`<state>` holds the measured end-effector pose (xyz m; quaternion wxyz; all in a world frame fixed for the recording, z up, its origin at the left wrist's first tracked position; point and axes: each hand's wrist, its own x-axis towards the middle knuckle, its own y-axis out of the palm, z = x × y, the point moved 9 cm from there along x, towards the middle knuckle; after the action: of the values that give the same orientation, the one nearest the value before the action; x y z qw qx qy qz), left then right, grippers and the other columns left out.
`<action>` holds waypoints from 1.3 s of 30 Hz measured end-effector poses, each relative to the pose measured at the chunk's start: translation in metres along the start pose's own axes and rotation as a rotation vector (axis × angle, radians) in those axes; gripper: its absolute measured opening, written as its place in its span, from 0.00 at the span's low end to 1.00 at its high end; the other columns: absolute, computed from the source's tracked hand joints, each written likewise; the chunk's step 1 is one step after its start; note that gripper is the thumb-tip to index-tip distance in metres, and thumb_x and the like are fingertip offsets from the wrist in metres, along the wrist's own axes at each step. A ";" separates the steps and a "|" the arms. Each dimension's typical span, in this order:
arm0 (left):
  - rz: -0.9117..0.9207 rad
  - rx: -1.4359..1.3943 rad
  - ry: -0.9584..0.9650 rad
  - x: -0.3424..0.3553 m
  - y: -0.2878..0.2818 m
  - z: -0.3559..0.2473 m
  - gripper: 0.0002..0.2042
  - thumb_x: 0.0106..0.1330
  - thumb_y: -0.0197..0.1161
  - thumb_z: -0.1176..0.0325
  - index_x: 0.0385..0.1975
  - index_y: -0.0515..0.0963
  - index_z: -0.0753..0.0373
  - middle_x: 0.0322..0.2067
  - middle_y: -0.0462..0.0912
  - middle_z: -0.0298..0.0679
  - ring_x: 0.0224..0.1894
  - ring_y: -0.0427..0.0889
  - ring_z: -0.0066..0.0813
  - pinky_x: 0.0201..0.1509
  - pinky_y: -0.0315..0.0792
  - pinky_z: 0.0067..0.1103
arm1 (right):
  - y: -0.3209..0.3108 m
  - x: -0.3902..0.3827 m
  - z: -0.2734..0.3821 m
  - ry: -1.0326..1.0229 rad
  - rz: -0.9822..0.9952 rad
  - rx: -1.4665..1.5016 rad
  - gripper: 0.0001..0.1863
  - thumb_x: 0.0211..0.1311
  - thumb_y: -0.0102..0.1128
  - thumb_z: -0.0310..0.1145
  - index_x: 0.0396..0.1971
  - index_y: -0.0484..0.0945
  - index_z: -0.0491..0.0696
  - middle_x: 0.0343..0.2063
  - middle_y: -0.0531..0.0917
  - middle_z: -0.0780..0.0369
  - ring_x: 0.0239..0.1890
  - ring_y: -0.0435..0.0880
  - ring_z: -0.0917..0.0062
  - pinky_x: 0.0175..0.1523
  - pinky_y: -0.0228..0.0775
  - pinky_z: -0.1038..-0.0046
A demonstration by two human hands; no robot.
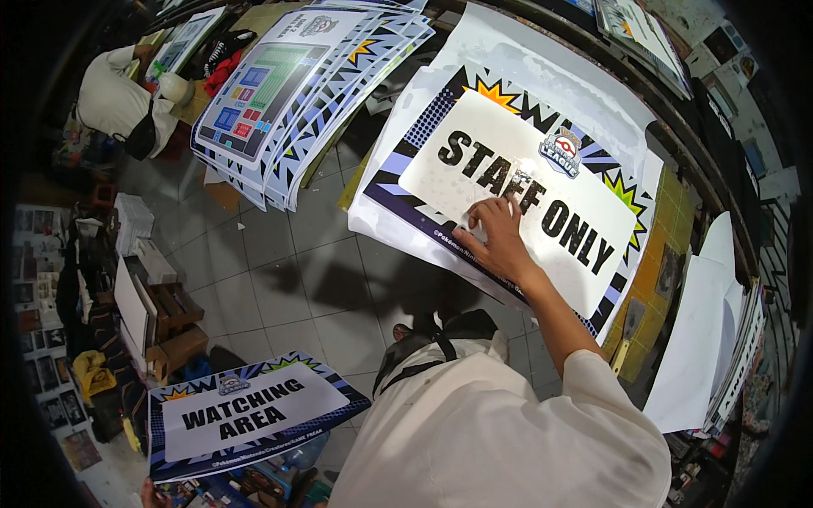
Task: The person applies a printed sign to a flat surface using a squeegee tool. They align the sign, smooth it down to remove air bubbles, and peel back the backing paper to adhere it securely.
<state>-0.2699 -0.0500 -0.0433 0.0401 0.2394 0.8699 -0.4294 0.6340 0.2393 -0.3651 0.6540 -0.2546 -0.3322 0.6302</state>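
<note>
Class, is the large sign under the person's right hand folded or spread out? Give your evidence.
Spread out: the large sign lies flat on pale sheets, its printed face and border in view, with no fold visible.

Bold black capitals cross the larger sign [546, 190], with small pale print along its lower border. The smaller sign [254, 416] is lettered likewise, its capitals on two lines. Dark lettering heads the map sheet [267, 89].

A purple-bordered white sign [549, 199] lies flat on white sheets [487, 42]; a similar placard [257, 412] tilts left of those sheets.
</note>
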 end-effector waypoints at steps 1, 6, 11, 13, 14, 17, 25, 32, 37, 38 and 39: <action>0.043 -0.013 -0.043 -0.008 0.006 -0.005 0.18 0.66 0.69 0.56 0.49 0.79 0.60 0.37 0.78 0.29 0.34 0.74 0.15 0.40 0.69 0.15 | 0.001 -0.002 -0.004 0.053 0.034 0.154 0.16 0.63 0.69 0.41 0.35 0.74 0.45 0.45 0.79 0.60 0.57 0.73 0.62 0.69 0.53 0.52; 0.130 -0.025 -0.126 -0.043 0.024 -0.025 0.13 0.70 0.65 0.63 0.44 0.79 0.66 0.34 0.75 0.36 0.40 0.75 0.25 0.45 0.74 0.21 | -0.017 -0.036 -0.036 0.300 -0.101 0.206 0.11 0.57 0.71 0.30 0.35 0.76 0.47 0.47 0.82 0.59 0.56 0.74 0.60 0.63 0.60 0.55; 0.155 0.005 -0.123 -0.034 0.020 -0.020 0.14 0.70 0.65 0.61 0.46 0.79 0.66 0.34 0.75 0.36 0.40 0.75 0.25 0.47 0.74 0.23 | -0.063 -0.059 -0.045 0.179 -0.315 -0.353 0.16 0.61 0.65 0.29 0.48 0.76 0.46 0.55 0.79 0.57 0.66 0.67 0.56 0.76 0.37 0.43; 0.170 0.015 -0.133 -0.035 0.027 -0.025 0.15 0.70 0.66 0.60 0.47 0.79 0.65 0.34 0.75 0.35 0.40 0.75 0.24 0.48 0.74 0.23 | -0.067 -0.062 -0.053 0.199 -0.305 -0.353 0.20 0.62 0.62 0.29 0.54 0.74 0.44 0.53 0.79 0.58 0.66 0.66 0.56 0.76 0.37 0.43; 0.174 0.010 -0.141 -0.037 0.032 -0.027 0.16 0.70 0.66 0.59 0.47 0.79 0.65 0.34 0.75 0.35 0.40 0.75 0.24 0.48 0.74 0.23 | -0.068 -0.062 -0.056 0.208 -0.299 -0.353 0.22 0.63 0.61 0.30 0.57 0.73 0.43 0.52 0.80 0.58 0.66 0.65 0.57 0.76 0.37 0.43; 0.188 0.021 -0.138 -0.037 0.035 -0.031 0.17 0.69 0.68 0.58 0.47 0.79 0.64 0.34 0.74 0.34 0.40 0.75 0.24 0.47 0.74 0.23 | -0.064 -0.062 -0.062 0.234 -0.260 -0.329 0.27 0.63 0.58 0.30 0.62 0.69 0.40 0.46 0.80 0.60 0.64 0.67 0.58 0.76 0.36 0.43; 0.221 -0.005 -0.113 -0.018 0.024 -0.023 0.16 0.69 0.67 0.57 0.47 0.79 0.62 0.35 0.74 0.32 0.41 0.74 0.23 0.46 0.72 0.23 | -0.057 -0.067 -0.062 0.226 -0.299 -0.346 0.25 0.61 0.60 0.30 0.59 0.71 0.41 0.43 0.81 0.61 0.61 0.70 0.61 0.76 0.36 0.43; 0.183 0.032 -0.102 -0.017 0.018 -0.025 0.18 0.69 0.67 0.55 0.48 0.79 0.63 0.38 0.75 0.33 0.42 0.74 0.24 0.48 0.72 0.25 | -0.028 -0.080 -0.075 0.546 -0.263 0.500 0.12 0.62 0.65 0.29 0.43 0.75 0.45 0.39 0.82 0.61 0.49 0.78 0.72 0.62 0.63 0.63; 0.116 0.023 -0.102 -0.017 0.016 -0.028 0.18 0.69 0.66 0.56 0.49 0.78 0.64 0.40 0.76 0.36 0.46 0.75 0.25 0.51 0.75 0.26 | 0.001 -0.085 -0.035 0.481 -0.180 0.618 0.11 0.60 0.68 0.25 0.40 0.75 0.46 0.38 0.83 0.63 0.41 0.80 0.81 0.46 0.73 0.76; 0.113 0.024 -0.109 -0.015 0.014 -0.027 0.18 0.69 0.66 0.56 0.49 0.78 0.64 0.40 0.76 0.36 0.46 0.76 0.25 0.50 0.76 0.26 | 0.007 -0.088 -0.031 0.504 -0.127 0.619 0.11 0.60 0.68 0.25 0.40 0.75 0.46 0.38 0.83 0.63 0.42 0.80 0.81 0.47 0.73 0.75; 0.116 0.026 -0.114 -0.012 0.015 -0.027 0.18 0.69 0.66 0.56 0.48 0.78 0.64 0.41 0.77 0.37 0.46 0.76 0.25 0.50 0.76 0.25 | 0.012 -0.092 -0.026 0.529 -0.078 0.615 0.12 0.59 0.68 0.24 0.40 0.76 0.46 0.39 0.84 0.63 0.44 0.80 0.81 0.47 0.74 0.74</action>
<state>-0.2494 -0.0262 -0.0338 0.1114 0.2650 0.8453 -0.4503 0.6471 0.1514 -0.4011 0.7858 -0.1875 0.0421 0.5878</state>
